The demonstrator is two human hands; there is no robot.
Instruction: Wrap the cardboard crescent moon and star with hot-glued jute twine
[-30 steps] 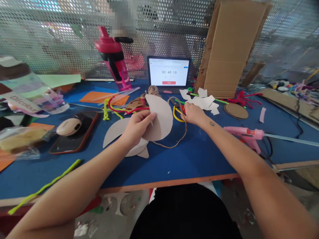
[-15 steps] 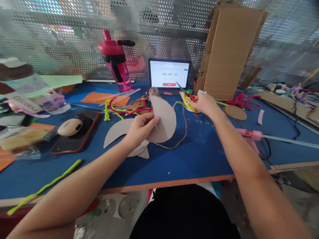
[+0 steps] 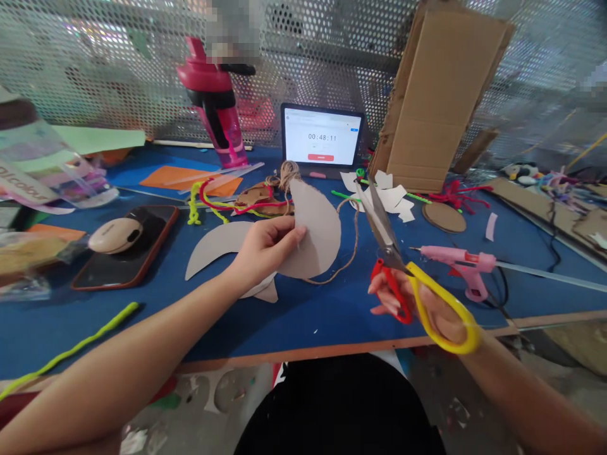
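- Lime-green fuzzy stem (image 3: 71, 347) down at eight o'clock, trailing along the near side of the blue table (image 3: 294, 325).
- Now the right hand (image 3: 436, 309), out at four o'clock: palm upward, fingers pointing left, loosely spread and hooked in the red loop of the scissors (image 3: 391, 253). The yellow loop lies across palm and wrist; the blades stand slightly parted, tips toward twelve.
- And the left hand (image 3: 263, 246), just left of centre! Thumb on top, fingers curled beneath, clamped on the grey curved card piece (image 3: 317, 237). Its pointed end aims at twelve; more curved card (image 3: 215, 243) lies beside that hand toward nine.
- Over at nine, a clear plastic bag (image 3: 35, 253) holds something tan. Next to it, a cream oval case (image 3: 115, 236) sits closed on the phone (image 3: 149, 237), contents hidden.
- Pink glue gun (image 3: 458, 256) at three, a clear stick in its back end.
- Ten o'clock: a clear labelled container (image 3: 52, 167), pink and purple bits showing at its base.
- Eleven: the pink bottle (image 3: 222, 120), lid on; whatever is inside, I can't tell.
- Twelve: the screen (image 3: 322, 139) reads 00:48:11, with tall cardboard (image 3: 436, 95) standing at one.
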